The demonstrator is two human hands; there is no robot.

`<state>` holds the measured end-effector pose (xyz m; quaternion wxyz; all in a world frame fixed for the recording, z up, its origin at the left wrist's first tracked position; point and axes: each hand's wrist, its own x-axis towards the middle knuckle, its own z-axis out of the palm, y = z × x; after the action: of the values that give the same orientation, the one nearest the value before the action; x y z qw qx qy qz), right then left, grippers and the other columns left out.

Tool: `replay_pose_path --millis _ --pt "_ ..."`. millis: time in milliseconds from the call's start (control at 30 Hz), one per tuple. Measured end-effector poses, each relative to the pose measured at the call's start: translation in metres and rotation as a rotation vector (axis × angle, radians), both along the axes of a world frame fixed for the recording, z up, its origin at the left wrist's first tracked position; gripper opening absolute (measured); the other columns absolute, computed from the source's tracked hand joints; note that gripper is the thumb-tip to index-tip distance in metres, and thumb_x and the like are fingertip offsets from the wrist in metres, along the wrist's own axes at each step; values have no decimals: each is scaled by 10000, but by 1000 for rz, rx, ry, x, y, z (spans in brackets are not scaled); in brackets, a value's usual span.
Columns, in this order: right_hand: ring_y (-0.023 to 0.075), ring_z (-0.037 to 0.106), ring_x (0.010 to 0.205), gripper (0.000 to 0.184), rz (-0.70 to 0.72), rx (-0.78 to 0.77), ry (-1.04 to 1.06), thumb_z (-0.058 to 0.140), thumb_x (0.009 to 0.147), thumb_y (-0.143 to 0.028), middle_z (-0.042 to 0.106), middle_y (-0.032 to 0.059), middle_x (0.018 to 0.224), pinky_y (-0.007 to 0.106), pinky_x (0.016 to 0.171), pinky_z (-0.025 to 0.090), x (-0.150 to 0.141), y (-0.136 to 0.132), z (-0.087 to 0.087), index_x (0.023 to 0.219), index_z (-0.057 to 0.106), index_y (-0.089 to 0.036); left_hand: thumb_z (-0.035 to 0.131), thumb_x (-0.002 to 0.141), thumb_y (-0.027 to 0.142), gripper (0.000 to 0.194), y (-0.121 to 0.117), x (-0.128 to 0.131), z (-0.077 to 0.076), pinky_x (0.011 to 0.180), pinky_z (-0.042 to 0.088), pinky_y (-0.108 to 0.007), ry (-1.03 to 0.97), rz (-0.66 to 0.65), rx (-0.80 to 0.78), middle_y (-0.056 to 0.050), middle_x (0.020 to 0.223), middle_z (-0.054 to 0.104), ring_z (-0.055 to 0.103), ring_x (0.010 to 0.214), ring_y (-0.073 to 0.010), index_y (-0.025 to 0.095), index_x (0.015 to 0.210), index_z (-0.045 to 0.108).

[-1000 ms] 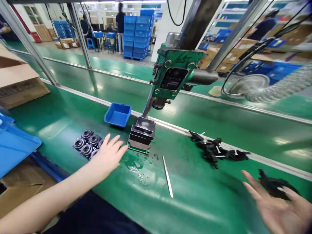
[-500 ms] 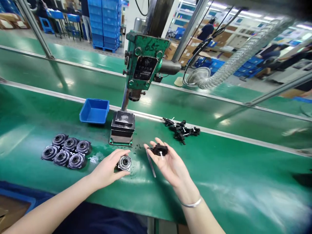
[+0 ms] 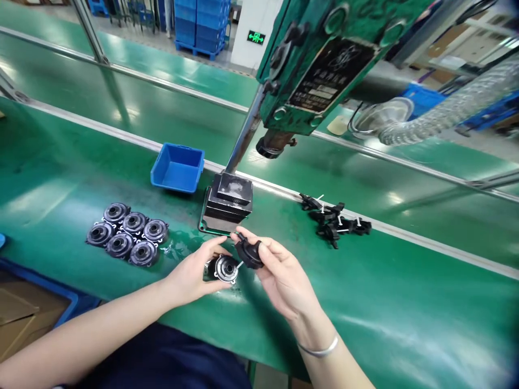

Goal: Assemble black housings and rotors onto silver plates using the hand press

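- Gripped, head view: L hand [image 3: 190, 274] has thumb & fingers round metal-faced pt [image 3: 226, 268]; R hand [image 3: 284, 273] pinches blk pc [image 3: 249, 253], white pin [image 3: 240, 264] at its 8 o'clock.
- From metal-faced pt: press base [image 3: 229, 202] 12 o'clock, blue bin [image 3: 177, 175] 11.
- Six similar pts [image 3: 120, 245] approx 10 o'clock of L hand.
- Blk pc pile [image 3: 329, 231] 2 o'clock of R hand.

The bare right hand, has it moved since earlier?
Yes, the right hand moved left, from right of the black plastic parts to nearer the green metal press.
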<state>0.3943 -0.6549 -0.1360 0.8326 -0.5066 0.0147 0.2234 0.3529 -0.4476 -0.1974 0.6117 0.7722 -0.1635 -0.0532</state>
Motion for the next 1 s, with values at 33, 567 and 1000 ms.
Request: replay_pose_path --millis 33,567,1000 --pt "279 630 1301 171 9 -25 -23 798 878 -384 628 87 1431 476 1184 447 -1 2 -2 960 784 -235 831 823 252 903 0 0 1 1104 527 -447 7 2 4 -50 1300 639 645 1234 -240 347 1537 287" --pt "187 570 1320 233 41 -657 -865 618 982 -138 580 72 1387 372 1132 505 -21 1 -8 1139 710 -284 811 846 313 787 -1 1 6 1063 560 -438 -7 -16 59 -87 1313 645 662 1212 -251 299 1499 372" --pt "240 593 1277 288 -76 -832 -966 659 954 -190 599 111 1337 438 1060 529 -34 6 -41 1220 571 -256 734 917 302 426 -1 3 1 1047 557 -404 -222 -62 56 -111 1244 649 643 1212 -251 241 1302 565"
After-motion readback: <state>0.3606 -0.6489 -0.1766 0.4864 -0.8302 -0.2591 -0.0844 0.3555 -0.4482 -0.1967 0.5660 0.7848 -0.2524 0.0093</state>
